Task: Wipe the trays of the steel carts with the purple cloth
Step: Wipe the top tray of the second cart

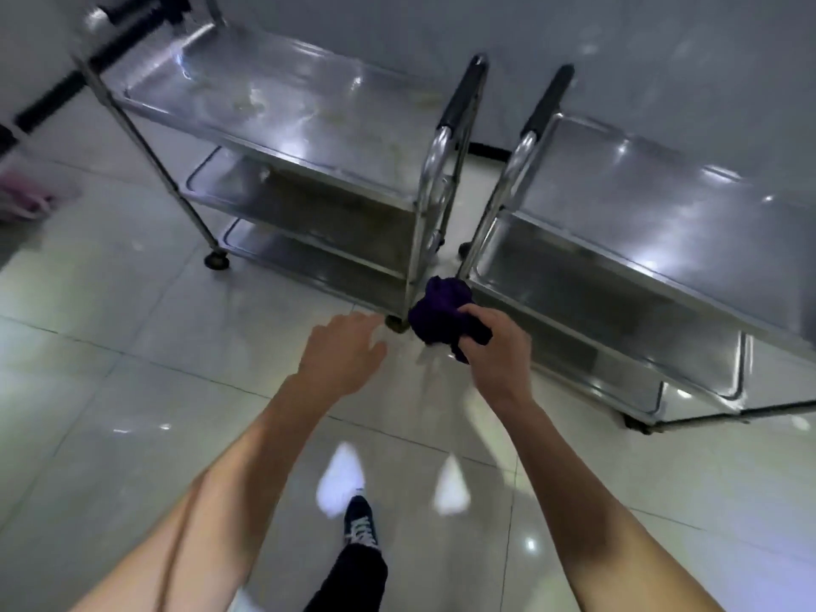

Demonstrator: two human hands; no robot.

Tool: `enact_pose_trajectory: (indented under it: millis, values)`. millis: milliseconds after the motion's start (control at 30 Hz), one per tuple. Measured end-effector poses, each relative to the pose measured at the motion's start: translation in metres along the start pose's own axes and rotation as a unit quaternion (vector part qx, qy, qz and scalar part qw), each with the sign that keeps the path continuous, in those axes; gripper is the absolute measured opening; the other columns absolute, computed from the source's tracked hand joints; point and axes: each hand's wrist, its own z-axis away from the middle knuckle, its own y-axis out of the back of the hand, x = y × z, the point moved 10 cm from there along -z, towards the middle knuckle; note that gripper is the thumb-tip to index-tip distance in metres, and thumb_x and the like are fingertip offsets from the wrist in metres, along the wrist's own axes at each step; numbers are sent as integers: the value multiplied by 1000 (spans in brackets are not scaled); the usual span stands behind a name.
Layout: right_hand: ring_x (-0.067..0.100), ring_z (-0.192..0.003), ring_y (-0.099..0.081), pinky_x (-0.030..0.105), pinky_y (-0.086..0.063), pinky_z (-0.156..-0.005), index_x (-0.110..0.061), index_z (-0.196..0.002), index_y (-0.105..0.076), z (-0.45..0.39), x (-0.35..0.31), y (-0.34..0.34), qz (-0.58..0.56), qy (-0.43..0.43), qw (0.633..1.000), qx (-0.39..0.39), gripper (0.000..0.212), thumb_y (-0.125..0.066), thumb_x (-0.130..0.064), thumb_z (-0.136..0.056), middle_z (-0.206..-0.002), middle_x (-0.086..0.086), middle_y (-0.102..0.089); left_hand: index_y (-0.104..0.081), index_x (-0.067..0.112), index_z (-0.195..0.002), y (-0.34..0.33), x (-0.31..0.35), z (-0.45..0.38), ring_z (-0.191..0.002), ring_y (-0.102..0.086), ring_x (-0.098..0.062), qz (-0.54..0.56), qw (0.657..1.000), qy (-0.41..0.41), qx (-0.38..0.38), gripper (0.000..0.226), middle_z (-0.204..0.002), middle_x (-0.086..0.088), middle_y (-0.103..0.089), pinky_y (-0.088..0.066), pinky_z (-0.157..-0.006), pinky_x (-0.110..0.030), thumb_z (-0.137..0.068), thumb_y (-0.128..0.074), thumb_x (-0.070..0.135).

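Purple cloth [441, 313] bunched in right hand [494, 346], left hand [340, 360] beside.

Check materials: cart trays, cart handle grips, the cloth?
Shiny steel cart trays: polished metal, likely stainless, judging by mirror-like glare and reflections. Black handle grips: matte, probably rubber or plastic sleeves over chrome tubing. Crumpled purple cloth, held in the right hand: soft fabric that folds limply; weave unclear.

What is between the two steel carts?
In the head view, only a bare strip of tiled floor separates the left cart and right cart.
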Motion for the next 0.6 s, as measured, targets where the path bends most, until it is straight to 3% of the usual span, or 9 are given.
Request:
enact_pose_trajectory:
  millis: [167, 333, 600]
  values:
    - [9, -94, -61, 26, -49, -86, -24, -118, -72, -44, -70, -48, 20, 36, 999, -3, 44, -70, -3, -79, -106, -6, -70, -38, 32, -152, 57, -60, -28, -137, -44, -22, 12, 1000, -4, 12, 52, -154, 2, -45, -34, -109, -37, -102, -43, 44]
    - [14, -103, -61, 37, -51, -96, -22, -122, -71, -90, -110, -88, 24, 33, 999, -23, 45, -70, -2, -82, -113, -4, -69, -39, 30, -152, 104, -96, -60, -139, -42, -21, 23, 999, -7, 26, 53, -154, 2, -45, -33, -111, -37, -101, -48, 44]
    - [17, -107, -62, 35, -49, -96, -21, -124, -70, -191, -132, -161, 49, 58, 996, -53, 45, -70, -5, -82, -117, 0, -68, -43, 28, -150, 133, -151, -153, -136, -44, -23, 25, 999, 12, 20, 53, -151, 1, -48, -39, -110, -43, -100, -49, 45]
